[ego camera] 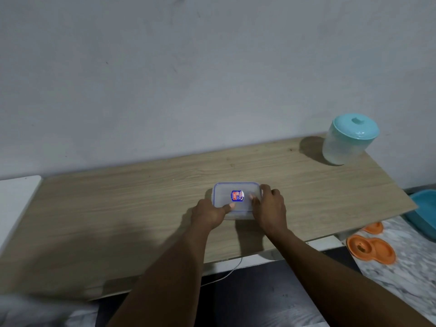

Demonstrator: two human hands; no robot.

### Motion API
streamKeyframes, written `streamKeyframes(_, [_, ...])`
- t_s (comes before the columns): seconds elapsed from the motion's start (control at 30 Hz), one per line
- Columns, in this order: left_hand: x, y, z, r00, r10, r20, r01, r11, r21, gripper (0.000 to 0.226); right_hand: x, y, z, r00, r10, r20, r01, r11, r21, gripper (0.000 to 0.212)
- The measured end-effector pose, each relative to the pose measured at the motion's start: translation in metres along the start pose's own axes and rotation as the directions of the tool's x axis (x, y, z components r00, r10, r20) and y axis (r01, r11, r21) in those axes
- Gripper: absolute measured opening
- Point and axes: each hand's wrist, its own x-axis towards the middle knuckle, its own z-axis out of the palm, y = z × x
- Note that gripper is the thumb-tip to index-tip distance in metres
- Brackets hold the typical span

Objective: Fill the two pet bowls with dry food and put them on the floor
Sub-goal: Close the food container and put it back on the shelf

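A clear rectangular plastic box [237, 193] with a blue-rimmed lid and a blue and red sticker stands in the middle of the wooden table [141, 208]. My left hand [208, 214] grips its near left corner, thumb lying on the lid. My right hand [269, 206] grips its right end, thumb on the lid and fingers curled over the edge. On the floor at the right lie an orange double pet bowl [371, 249] and, behind it, part of a second orange bowl [374, 228] half hidden by the table edge.
A round clear jar with a teal lid [349, 140] stands at the table's far right corner. A teal tub [424, 213] sits on the patterned floor at the right edge. A white cable [226, 274] hangs below the table's front edge. A grey wall rises behind.
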Motion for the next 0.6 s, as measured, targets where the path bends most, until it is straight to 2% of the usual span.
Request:
streamKeyframes(0.13, [0.005,-0.005,-0.005,0.999,0.015,0.038,-0.016,1.000,0.012,0.076,0.005,0.005,-0.003,1.000,-0.004,0.029,0.000,0.990,0.144,0.039])
streamKeyframes(0.27, [0.006,-0.005,-0.009,0.997,0.034,0.076,-0.035,0.999,0.008,0.067,0.012,0.006,-0.009,0.996,0.006,0.083,-0.019,0.988,0.156,0.051])
streamKeyframes(0.33, [0.007,-0.007,-0.010,0.998,0.051,0.046,-0.050,0.999,-0.022,0.060,0.015,0.009,-0.016,0.993,0.022,0.112,-0.042,0.983,0.180,0.057])
streamKeyframes(0.47, [0.003,-0.015,-0.015,0.992,0.080,-0.097,-0.091,0.988,-0.122,0.038,0.012,0.022,-0.019,0.982,0.087,0.168,-0.125,0.965,0.230,0.045])
streamKeyframes(0.53, [0.003,-0.019,-0.015,0.994,0.077,-0.079,-0.095,0.962,-0.255,0.017,0.009,0.025,-0.015,0.983,0.071,0.168,-0.109,0.966,0.233,0.038])
streamKeyframes(0.6, [0.001,-0.018,-0.014,0.998,0.051,-0.037,-0.060,0.936,-0.346,0.010,0.008,0.024,-0.012,0.984,0.086,0.159,-0.126,0.958,0.259,0.036])
